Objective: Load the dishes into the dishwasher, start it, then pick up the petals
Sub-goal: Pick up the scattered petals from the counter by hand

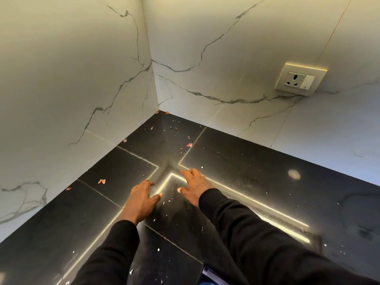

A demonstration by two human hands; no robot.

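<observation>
Both my hands reach out over the black tabletop (267, 182), palms down, fingers spread and holding nothing. My left hand (141, 200) lies flat with the thumb pointing toward the right, and my right hand (195, 185) is just beside it, a ring (202, 175) on one finger, its fingertips curled down to the shiny surface near where the bright reflected lines cross. Black sleeves (236, 223) cover both arms to the wrists. The petals (189, 144) lie scattered ahead of me, toward the corner where the two marble walls (72, 79) meet: a pink one sits beyond my right fingertips, with a few smaller bits near it, and more tiny pieces lie further back, right up against the corner. Another petal scrap (101, 181) lies to the left of my left hand, well apart from it, and one more small pink piece (68, 189) rests close to the left wall. Pale crumbs are sprinkled over the tabletop between and behind my hands. On the right wall sits a socket with a switch (300, 79). Neither hand touches any pink petal.
</observation>
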